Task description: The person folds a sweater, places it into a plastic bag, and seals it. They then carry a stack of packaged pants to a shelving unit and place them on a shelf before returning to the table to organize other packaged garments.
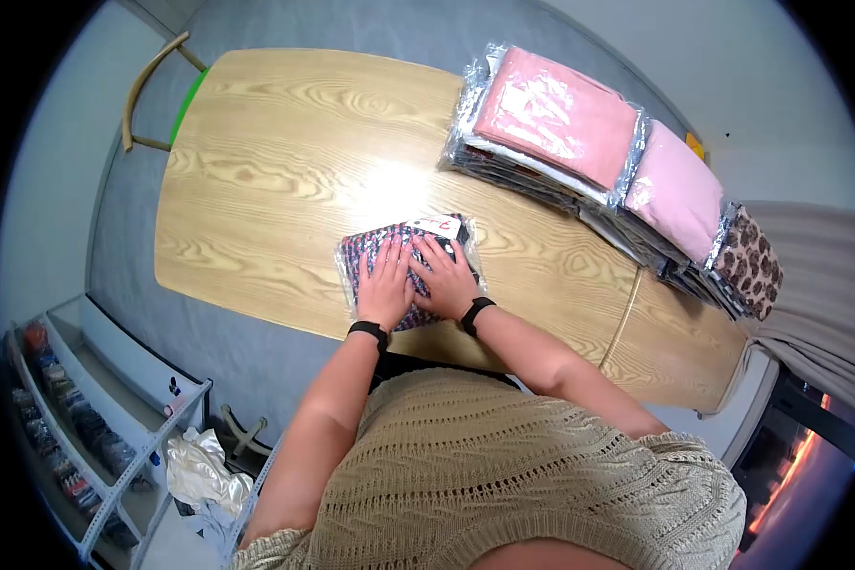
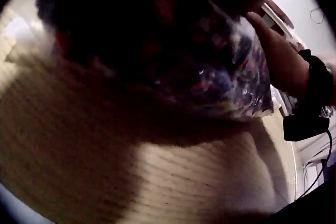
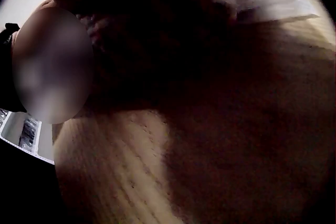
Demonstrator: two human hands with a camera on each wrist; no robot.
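A folded garment (image 1: 369, 241) in a multicoloured dark pattern lies on the table in a clear plastic bag. A white label (image 1: 435, 225) with red writing shows near its far edge. My left hand (image 1: 386, 285) presses on the left part of the bag with straight fingers pointing away from me. Beside it, my right hand (image 1: 445, 280) rests on the right part, fingers also stretched out, the two hands nearly meeting in the middle. In the left wrist view the shiny bagged garment (image 2: 226, 87) bulges at its near edge; the right wrist view is mostly dark.
Bagged garments stand in stacks at the back right: a salmon-pink one (image 1: 560, 114), a pale pink one (image 1: 674, 190) and a leopard-print one (image 1: 749, 261) on top. A wooden chair (image 1: 147, 90) stands behind the table's left end. Shelving (image 1: 114, 494) is at lower left.
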